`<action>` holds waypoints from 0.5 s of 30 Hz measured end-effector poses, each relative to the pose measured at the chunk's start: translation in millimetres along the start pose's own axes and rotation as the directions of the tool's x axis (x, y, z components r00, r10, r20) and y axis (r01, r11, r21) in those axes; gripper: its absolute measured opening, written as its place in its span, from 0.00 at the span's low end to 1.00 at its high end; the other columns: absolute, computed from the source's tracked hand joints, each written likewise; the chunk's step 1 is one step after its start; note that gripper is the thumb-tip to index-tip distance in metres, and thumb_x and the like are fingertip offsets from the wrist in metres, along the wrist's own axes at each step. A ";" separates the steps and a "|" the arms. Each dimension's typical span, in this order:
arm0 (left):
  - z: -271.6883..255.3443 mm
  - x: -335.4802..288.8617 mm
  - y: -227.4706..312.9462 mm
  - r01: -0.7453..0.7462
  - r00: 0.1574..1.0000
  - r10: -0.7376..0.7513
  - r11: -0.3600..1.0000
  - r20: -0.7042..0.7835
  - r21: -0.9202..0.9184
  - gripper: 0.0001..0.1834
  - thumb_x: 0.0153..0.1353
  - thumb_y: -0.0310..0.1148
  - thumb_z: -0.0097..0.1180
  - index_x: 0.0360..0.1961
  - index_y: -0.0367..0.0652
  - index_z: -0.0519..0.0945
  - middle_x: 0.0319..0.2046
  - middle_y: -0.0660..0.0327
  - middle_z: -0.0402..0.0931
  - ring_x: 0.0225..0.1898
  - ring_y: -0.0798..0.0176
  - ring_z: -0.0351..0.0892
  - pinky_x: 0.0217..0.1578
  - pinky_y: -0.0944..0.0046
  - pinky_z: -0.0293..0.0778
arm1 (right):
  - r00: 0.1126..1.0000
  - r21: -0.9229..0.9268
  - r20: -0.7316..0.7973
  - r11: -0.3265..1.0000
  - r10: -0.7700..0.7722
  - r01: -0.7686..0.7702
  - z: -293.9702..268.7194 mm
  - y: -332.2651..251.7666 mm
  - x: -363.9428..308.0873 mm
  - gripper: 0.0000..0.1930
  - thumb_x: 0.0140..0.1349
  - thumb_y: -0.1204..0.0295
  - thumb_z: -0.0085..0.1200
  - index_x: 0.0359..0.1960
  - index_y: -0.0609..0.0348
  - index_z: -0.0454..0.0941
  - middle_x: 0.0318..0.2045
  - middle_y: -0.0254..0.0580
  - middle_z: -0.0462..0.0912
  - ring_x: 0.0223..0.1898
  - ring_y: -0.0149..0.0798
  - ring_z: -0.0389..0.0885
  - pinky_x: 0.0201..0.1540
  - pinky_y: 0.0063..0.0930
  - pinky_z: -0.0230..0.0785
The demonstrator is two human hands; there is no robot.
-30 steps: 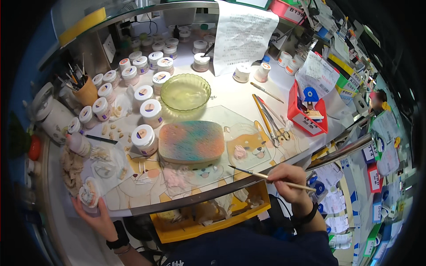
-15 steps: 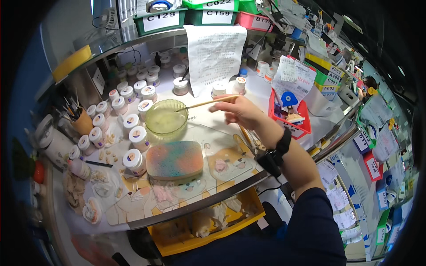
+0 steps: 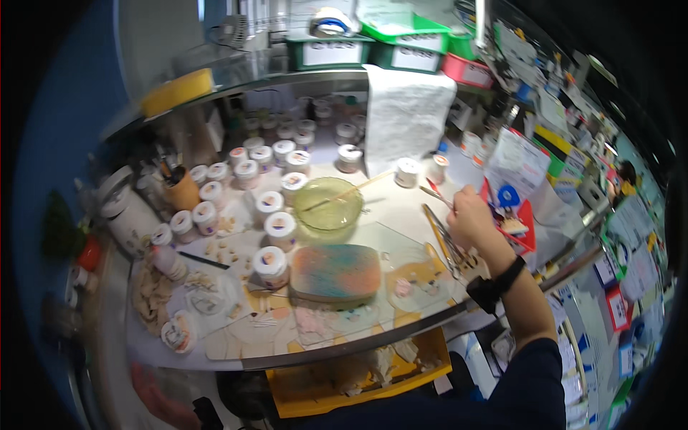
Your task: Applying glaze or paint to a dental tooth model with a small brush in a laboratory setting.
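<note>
My right hand (image 3: 469,217) is over the right side of the table, its fingers closed on a slim stick-like tool (image 3: 434,196). Motion blur hides the tool's exact kind. A wooden-handled brush (image 3: 352,190) leans across the greenish glass bowl (image 3: 315,221), clear of my hand. Below my hand, several long thin tools (image 3: 440,240) lie on the table. In front of the bowl sits a multicoloured sponge-like block (image 3: 335,271). My left hand does not show.
White-lidded jars (image 3: 271,264) crowd the table left of the bowl. A brush holder (image 3: 181,188) stands behind them. Just right of my hand is a red tray (image 3: 529,229) with a blue item and papers. An open yellow drawer (image 3: 430,360) juts out under the front edge.
My right hand has let go of the brush, leaving it in the bowl. It has moved right and closed on another slim tool. The whole view has shifted.
</note>
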State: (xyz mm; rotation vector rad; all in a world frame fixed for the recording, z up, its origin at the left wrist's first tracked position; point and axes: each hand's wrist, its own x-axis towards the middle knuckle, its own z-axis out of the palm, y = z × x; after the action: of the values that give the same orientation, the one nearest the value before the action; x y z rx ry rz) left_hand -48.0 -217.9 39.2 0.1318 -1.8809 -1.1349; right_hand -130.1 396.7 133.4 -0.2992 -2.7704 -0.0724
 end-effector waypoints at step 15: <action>-34.5 -12.7 14.2 0.300 0.912 -0.311 0.950 -0.268 -0.083 0.19 0.68 0.42 0.35 0.44 0.36 0.70 0.41 0.58 0.70 0.47 0.63 0.68 0.49 0.61 0.64 | 0.863 0.204 -0.214 0.844 -0.457 0.497 -27.4 -73.6 90.7 0.14 0.47 0.78 0.62 0.37 0.56 0.76 0.37 0.44 0.75 0.37 0.51 0.78 0.38 0.38 0.71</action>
State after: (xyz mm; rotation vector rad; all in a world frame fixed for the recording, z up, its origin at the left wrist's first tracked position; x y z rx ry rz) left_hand -10.4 -226.0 47.4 0.5536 -1.6193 -1.2885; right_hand -219.7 340.4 189.9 0.4544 -2.5882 0.1295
